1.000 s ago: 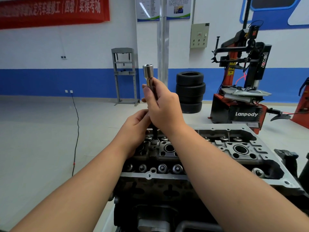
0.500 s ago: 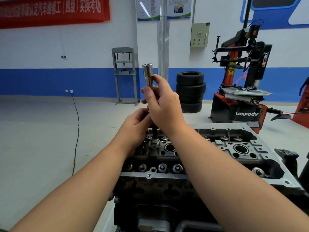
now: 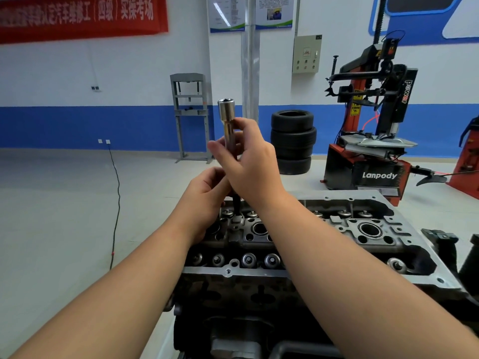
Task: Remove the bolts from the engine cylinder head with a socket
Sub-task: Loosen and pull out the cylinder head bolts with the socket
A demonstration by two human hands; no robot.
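Holding a long shiny socket (image 3: 226, 117) straight up, the right hand (image 3: 250, 167) pinches its thin stem between the thumb and curled fingers, with the open end pointing to 12 o'clock. The left hand (image 3: 204, 200) sits just under it at 7 o'clock, fingers curled around the dark lower part of the tool, which goes down into the cylinder head (image 3: 324, 229). The cylinder head is the big grey metal block low in the head view, and a stack of tires (image 3: 293, 141) stands at 2 o'clock.
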